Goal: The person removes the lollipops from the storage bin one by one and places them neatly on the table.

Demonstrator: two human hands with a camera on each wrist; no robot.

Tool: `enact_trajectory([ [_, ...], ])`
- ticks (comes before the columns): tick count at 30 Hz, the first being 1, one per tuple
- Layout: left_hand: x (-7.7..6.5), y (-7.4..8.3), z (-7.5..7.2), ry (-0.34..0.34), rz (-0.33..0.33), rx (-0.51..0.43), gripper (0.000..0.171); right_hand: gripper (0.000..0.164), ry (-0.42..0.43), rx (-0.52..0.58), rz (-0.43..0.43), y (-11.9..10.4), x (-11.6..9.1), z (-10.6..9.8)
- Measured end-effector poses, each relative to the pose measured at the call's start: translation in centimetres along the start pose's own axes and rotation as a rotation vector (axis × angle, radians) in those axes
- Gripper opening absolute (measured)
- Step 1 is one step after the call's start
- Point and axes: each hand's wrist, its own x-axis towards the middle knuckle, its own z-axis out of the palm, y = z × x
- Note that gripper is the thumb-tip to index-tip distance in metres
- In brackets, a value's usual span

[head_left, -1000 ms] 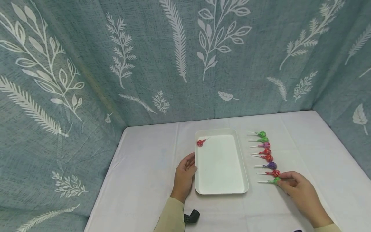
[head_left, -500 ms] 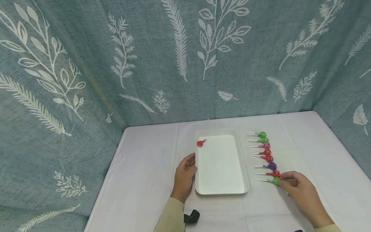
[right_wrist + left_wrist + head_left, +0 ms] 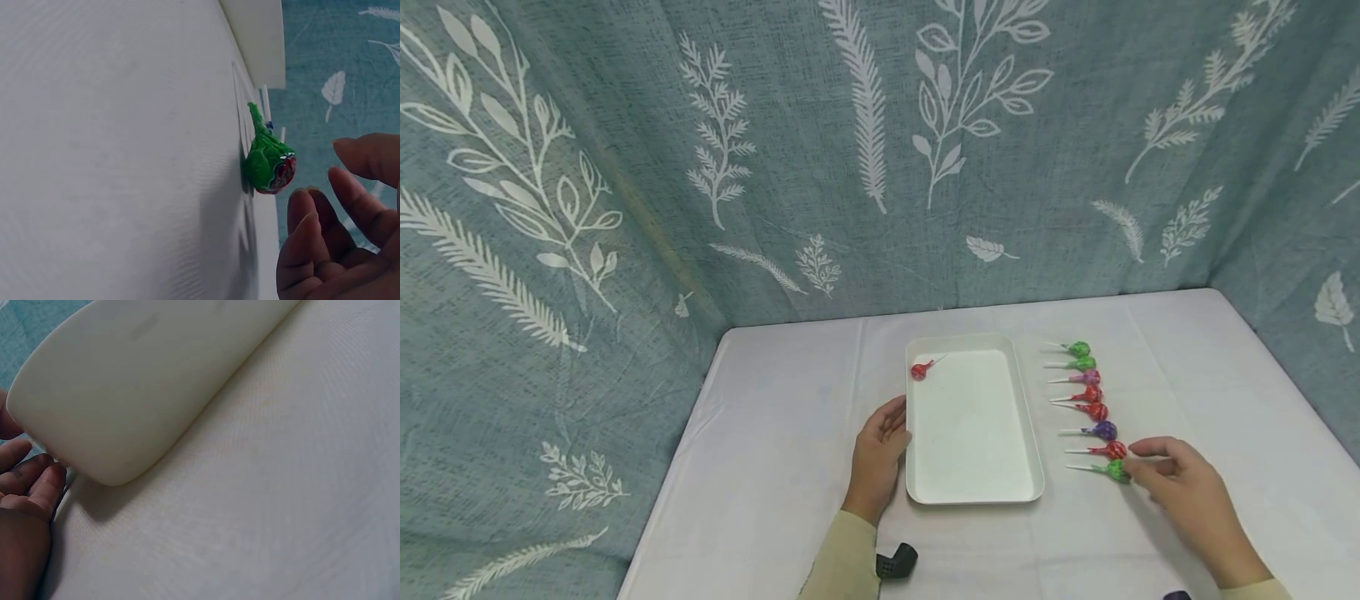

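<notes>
My left hand holds the left side of a shallow white tray, its thumb at the rim; in the left wrist view its curled fingers lie against the tray's outer wall. One red lollipop lies inside, at the far left corner. On the right, my right hand is beside the nearest green lollipop, thumb and fingers spread apart. The right wrist view has that green lollipop lying just beyond the fingertips, nothing between them. A red lollipop lies just behind it.
Several more lollipops, including a purple one and a pink one, form a column right of the tray, sticks pointing left. A black object is by the left sleeve. Patterned curtains hang behind the white table.
My right hand has drawn slightly right, away from the nearest green lollipop, and its fingers have parted. That lollipop's stick has turned a little. The left hand and tray have stayed put.
</notes>
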Motion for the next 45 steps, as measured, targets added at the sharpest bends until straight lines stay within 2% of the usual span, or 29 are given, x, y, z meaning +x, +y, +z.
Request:
enact_trajectory([
  [7, 0.0, 0.0, 0.0, -0.004, -0.004, -0.006, 0.053, 0.047, 0.029, 0.001, 0.022, -0.8, 0.1, -0.1],
  [12, -0.1, 0.0, 0.0, -0.005, -0.001, 0.003, 0.052, 0.045, 0.050, 0.004, -0.002, -1.3, -0.2, 0.0],
  [23, 0.0, 0.0, 0.1, 0.012, 0.000, 0.017, 0.052, 0.038, 0.100, 0.015, -0.115, -2.6, 0.0, 0.8],
  [27, 0.0, 0.0, 0.2, 0.021, -0.007, 0.027, 0.052, 0.033, 0.117, 0.044, -0.189, -3.1, 0.2, 1.1],
  [30, -0.1, 0.1, 0.2, 0.026, -0.016, 0.038, 0.052, 0.031, 0.115, 0.071, -0.242, -3.5, 0.3, 1.4],
  [36, -0.1, 0.2, -0.1, 0.013, -0.015, 0.036, 0.052, 0.030, 0.101, 0.112, -0.295, -4.9, 0.2, 2.5],
  [45, -0.2, 0.0, -0.6, -0.007, -0.003, 0.033, 0.052, 0.026, 0.068, 0.248, -0.387, -6.6, 0.1, 4.8],
])
